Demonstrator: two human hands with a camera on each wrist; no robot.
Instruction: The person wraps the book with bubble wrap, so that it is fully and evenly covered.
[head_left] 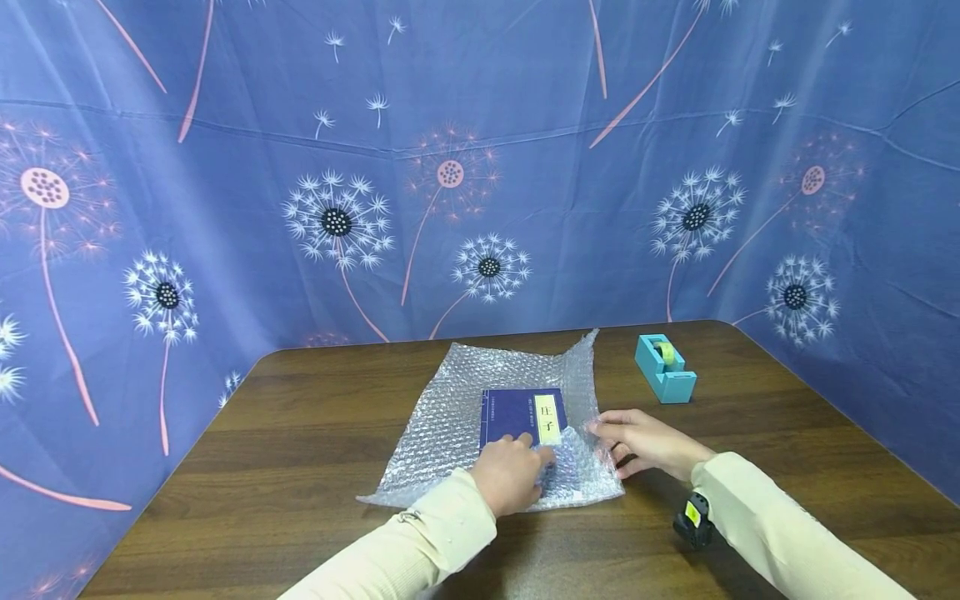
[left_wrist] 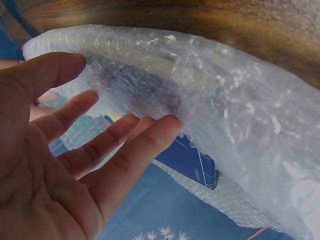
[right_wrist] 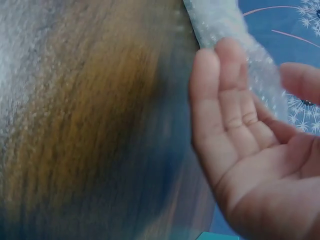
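Observation:
A dark blue book point(head_left: 517, 408) with a yellow title label lies on a sheet of bubble wrap point(head_left: 442, 417). The near part of the sheet is folded up over the book's lower end, which shows dimly through it. My left hand point(head_left: 513, 475) is at this folded flap, fingertips over the book's near part. In the left wrist view, its loosely bent fingers point(left_wrist: 150, 145) spread beside the raised wrap. At the sheet's right edge is my right hand point(head_left: 648, 442), fingertips right at the wrap. The right wrist view shows its thumb apart from the extended fingers point(right_wrist: 205, 80).
A turquoise tape dispenser point(head_left: 667, 371) with a yellow roll stands at the back right of the brown wooden table point(head_left: 300, 467). Behind the table hangs a blue cloth point(head_left: 570, 208) with a dandelion pattern. A black device point(head_left: 693, 521) is strapped at the right wrist.

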